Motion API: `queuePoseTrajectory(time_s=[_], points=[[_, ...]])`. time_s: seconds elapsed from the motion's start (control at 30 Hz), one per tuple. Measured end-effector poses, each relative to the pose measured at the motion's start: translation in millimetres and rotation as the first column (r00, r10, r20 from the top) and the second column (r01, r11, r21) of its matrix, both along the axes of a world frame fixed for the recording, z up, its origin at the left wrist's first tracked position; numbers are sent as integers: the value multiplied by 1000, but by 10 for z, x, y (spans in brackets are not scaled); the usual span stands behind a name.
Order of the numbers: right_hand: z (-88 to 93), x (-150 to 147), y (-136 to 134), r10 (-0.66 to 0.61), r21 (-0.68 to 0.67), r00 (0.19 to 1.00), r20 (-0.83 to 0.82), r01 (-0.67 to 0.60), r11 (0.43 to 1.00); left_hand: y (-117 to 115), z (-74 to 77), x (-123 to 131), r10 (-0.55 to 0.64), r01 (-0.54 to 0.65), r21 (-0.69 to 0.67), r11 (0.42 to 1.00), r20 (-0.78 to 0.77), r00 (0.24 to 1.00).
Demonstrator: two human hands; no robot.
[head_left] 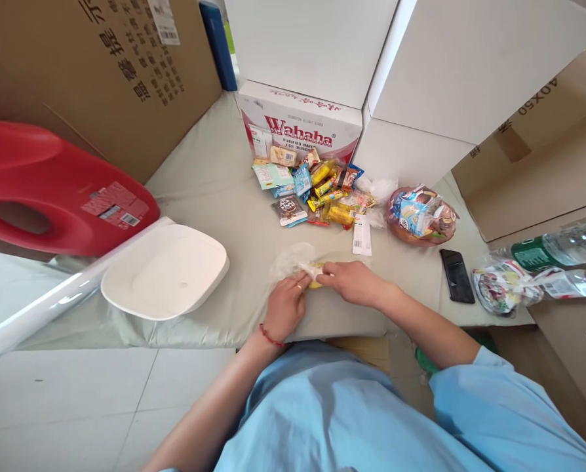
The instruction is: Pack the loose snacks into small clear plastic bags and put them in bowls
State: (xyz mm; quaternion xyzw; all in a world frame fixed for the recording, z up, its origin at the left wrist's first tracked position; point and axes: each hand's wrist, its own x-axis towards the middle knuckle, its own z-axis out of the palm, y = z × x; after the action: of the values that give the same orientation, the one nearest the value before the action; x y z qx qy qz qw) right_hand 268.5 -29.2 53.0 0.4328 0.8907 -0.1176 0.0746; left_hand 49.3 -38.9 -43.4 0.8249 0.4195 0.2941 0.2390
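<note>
A clear crinkled plastic bag [293, 259] lies on the table in front of me, with a yellow packet [315, 284] partly visible at my fingertips. My left hand [287, 305], with a red cord bracelet at its wrist, presses its fingers together on the bag. From the other side my right hand [354, 282] pinches the plastic beside the packet, its fingers curled. What lies under the fingertips is mostly hidden. Just beyond my hands spreads a pile of wrapped snacks [322, 187], with a white packet [362, 235] at its near edge.
On the left are a white oval basin [160, 272], a plastic roll [71, 295] and a red jug [77, 190]. A brown bowl of snacks [421, 239], a phone [457, 275] and plastic bottles [563, 249] lie right. Behind the pile stands a Wahaha carton [300, 118].
</note>
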Motion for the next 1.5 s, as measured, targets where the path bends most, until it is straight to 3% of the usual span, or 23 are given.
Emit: queuePoseTrajectory(time_s=[0.07,0.13,0.2,0.27,0.33,0.43,0.57,0.67,0.73,0.77,0.83,0.9,0.93,0.97,1.1,1.2,1.37,1.5], points=[[-123,0,-121,-18,-35,999,-30,17,999,-4,-16,-130,104,-88,-85,992,200,974],[-245,-4,-190,-61,-54,994,-88,56,997,29,-4,-233,340,-285,-204,937,332,880],[-334,-17,-226,-145,-74,979,-145,135,988,119,40,-276,569,-492,-290,821,349,744],[-377,-36,-243,-224,-93,954,-201,209,973,244,111,-253,670,-605,-292,741,267,692],[-383,-55,-249,-249,-96,941,-230,233,968,356,203,-179,634,-599,-245,763,101,767],[-374,-68,-244,-194,-72,954,-230,182,981,405,356,-5,408,-428,-287,857,-127,904],[-428,-36,-248,-148,-40,928,-343,143,989,272,498,285,269,-258,-371,892,-21,963],[-496,51,-297,-138,-37,858,-494,138,990,135,505,467,149,-131,-268,954,46,988],[-533,142,-354,-155,-37,801,-578,163,986,54,472,529,63,-68,-155,986,-39,997],[-551,192,-386,-198,-19,770,-606,235,972,17,451,541,35,-46,-104,994,-110,993],[-592,288,-451,-364,53,705,-609,494,868,-49,411,542,-4,-6,-36,999,-253,967],[-636,367,-503,-547,135,628,-553,716,685,-100,381,532,-23,22,-7,1000,-351,936],[-652,398,-522,-607,158,606,-515,762,628,-118,371,529,-25,28,3,1000,-384,923],[-660,423,-533,-641,159,601,-479,777,609,-131,364,530,-24,31,12,999,-409,912],[-564,410,-484,-658,44,588,-470,760,648,-133,356,557,-22,48,43,998,-476,879],[-410,204,-324,-655,-45,570,-497,736,675,-110,345,585,-19,57,63,996,-486,874],[-249,-314,-16,-618,-83,695,-367,637,766,-116,295,508,-14,67,121,990,-395,918],[-232,-458,0,-538,26,803,-256,562,826,-175,218,204,-23,77,202,976,-253,967]])
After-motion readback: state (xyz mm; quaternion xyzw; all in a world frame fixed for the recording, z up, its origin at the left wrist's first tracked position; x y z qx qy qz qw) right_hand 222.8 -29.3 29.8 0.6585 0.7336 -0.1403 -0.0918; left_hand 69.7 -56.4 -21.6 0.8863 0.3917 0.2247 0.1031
